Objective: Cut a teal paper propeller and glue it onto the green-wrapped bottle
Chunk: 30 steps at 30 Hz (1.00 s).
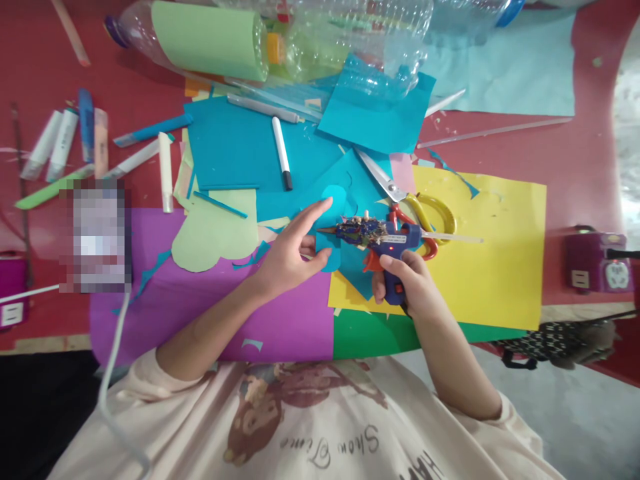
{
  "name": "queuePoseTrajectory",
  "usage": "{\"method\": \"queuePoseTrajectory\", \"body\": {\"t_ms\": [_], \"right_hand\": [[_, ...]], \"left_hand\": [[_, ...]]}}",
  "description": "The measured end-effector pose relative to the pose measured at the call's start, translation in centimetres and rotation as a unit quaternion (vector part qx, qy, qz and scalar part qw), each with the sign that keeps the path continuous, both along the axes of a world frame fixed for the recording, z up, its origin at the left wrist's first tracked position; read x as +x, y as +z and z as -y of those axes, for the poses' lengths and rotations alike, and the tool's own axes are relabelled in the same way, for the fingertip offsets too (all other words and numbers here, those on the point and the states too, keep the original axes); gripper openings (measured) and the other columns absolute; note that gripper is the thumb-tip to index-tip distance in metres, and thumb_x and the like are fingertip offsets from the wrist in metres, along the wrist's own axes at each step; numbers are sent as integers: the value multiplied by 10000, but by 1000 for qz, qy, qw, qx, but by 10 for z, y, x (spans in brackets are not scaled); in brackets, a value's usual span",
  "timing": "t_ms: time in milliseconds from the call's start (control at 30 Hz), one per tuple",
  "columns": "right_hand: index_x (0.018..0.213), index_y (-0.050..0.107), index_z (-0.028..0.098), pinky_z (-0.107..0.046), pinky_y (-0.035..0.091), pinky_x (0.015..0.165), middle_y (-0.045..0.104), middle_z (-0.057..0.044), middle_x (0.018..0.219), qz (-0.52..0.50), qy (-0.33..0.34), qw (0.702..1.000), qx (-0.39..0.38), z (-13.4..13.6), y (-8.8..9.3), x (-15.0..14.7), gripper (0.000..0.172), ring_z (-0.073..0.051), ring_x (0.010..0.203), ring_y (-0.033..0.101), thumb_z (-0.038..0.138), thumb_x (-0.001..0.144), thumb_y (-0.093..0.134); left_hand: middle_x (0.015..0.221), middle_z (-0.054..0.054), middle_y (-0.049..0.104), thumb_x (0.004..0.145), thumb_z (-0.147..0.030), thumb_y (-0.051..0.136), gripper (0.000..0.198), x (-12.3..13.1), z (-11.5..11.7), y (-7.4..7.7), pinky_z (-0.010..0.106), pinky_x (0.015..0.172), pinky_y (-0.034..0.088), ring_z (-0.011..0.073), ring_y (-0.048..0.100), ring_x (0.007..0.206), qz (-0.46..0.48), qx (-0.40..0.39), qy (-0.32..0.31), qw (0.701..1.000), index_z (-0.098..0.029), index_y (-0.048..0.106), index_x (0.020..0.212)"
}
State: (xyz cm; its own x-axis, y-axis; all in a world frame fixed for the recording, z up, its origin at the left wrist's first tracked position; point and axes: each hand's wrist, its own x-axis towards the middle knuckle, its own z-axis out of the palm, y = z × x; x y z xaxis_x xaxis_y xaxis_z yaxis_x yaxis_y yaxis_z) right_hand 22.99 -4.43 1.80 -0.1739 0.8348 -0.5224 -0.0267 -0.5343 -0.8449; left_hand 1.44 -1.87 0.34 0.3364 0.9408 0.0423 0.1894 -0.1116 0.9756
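Note:
My right hand [413, 280] is wrapped round the handle of a blue hot glue gun [395, 250] with an orange trigger and a small red light. A translucent glue stick [460, 237] sticks out of its back, and its crusted nozzle points left. My left hand [285, 263] holds a light blue paper cutout [330, 261] with rounded ends, the thumb over it and the curled fingers partly hidden at its edge. The index finger stretches along its upper part. The nozzle tip is over the cutout; whether it touches, I cannot tell. Scissors [383, 177] lie just beyond the gun.
Purple [290, 313], yellow [500, 267] and blue paper [225, 147] cover the red table. Several markers [63, 143] lie at the left, near a blurred phone-like object [100, 240] with a white cable. Clear plastic bottles [350, 40] lie at the back. A green paper shape [215, 233] is left of my hand.

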Motion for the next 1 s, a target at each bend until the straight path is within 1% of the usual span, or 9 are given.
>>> {"method": "queuePoseTrajectory", "body": {"t_ms": [167, 267, 367, 467, 567, 667, 767, 900, 1000], "right_hand": [[506, 589, 187, -204, 374, 324, 584, -6, 366, -10, -6, 1000, -5, -1, 0, 1, 392, -110, 298, 510, 503, 711, 700], [577, 623, 182, -204, 370, 314, 574, 11, 361, -13, -19, 1000, -6, 0, 0, 2, 348, -112, 287, 507, 495, 705, 702], [602, 626, 180, -204, 365, 314, 575, 11, 361, -8, -21, 1000, 0, 0, 1, 3, 333, -113, 286, 507, 486, 703, 708], [628, 641, 177, -207, 385, 332, 592, 6, 373, 3, -15, 1000, 6, 0, 2, 5, 325, -115, 297, 520, 484, 710, 711], [611, 632, 179, -209, 395, 337, 594, 0, 381, 16, -5, 1000, 12, 1, 4, 6, 347, -115, 305, 524, 500, 723, 702], [534, 597, 182, -203, 392, 340, 593, -12, 381, 20, 4, 1000, 15, 1, 3, 8, 396, -105, 308, 516, 509, 735, 693], [474, 573, 184, -199, 386, 339, 593, -23, 381, 23, 0, 1000, 17, 1, 3, 8, 437, -99, 310, 513, 512, 742, 681], [520, 576, 194, -210, 390, 332, 592, -5, 383, 25, -17, 999, 12, 1, 3, 9, 398, -111, 308, 516, 518, 717, 695], [579, 601, 192, -218, 395, 335, 586, 5, 381, 31, -32, 999, 13, 2, 2, 12, 355, -117, 306, 516, 505, 709, 704]], "left_hand": [[1354, 88, 547, 843, -158, 567, 693, -2, 1, -3, 202, 531, 547, 28, 532, 560, 5, 27, -11, 1000, -337, 355, 1478], [1300, 80, 589, 861, -185, 562, 699, -3, 1, -4, 243, 534, 583, 58, 553, 572, 2, 41, -22, 999, -353, 315, 1493], [1249, 74, 619, 876, -200, 552, 694, -4, 2, -4, 259, 530, 596, 68, 558, 568, -5, 52, -27, 998, -353, 294, 1502], [1254, 71, 613, 882, -214, 556, 688, -4, 2, -4, 253, 517, 588, 63, 548, 560, -5, 53, -23, 998, -363, 293, 1501], [1306, 74, 581, 880, -219, 570, 684, -4, 2, -3, 240, 507, 568, 52, 533, 553, 3, 44, -22, 999, -375, 312, 1494], [1364, 76, 541, 874, -217, 584, 680, -4, 1, -4, 229, 506, 552, 44, 527, 554, 18, 28, -23, 999, -378, 335, 1486], [1367, 78, 549, 871, -242, 606, 665, -4, 1, -4, 231, 538, 563, 59, 567, 590, 40, 4, -18, 999, -358, 360, 1478], [1407, 93, 532, 866, -275, 636, 645, -4, 2, -2, 249, 620, 590, 100, 649, 698, 66, -33, -5, 997, -312, 395, 1464], [1451, 82, 493, 860, -285, 647, 649, -4, 1, -1, 277, 653, 612, 108, 662, 718, 70, -36, 4, 997, -321, 401, 1460]]}}
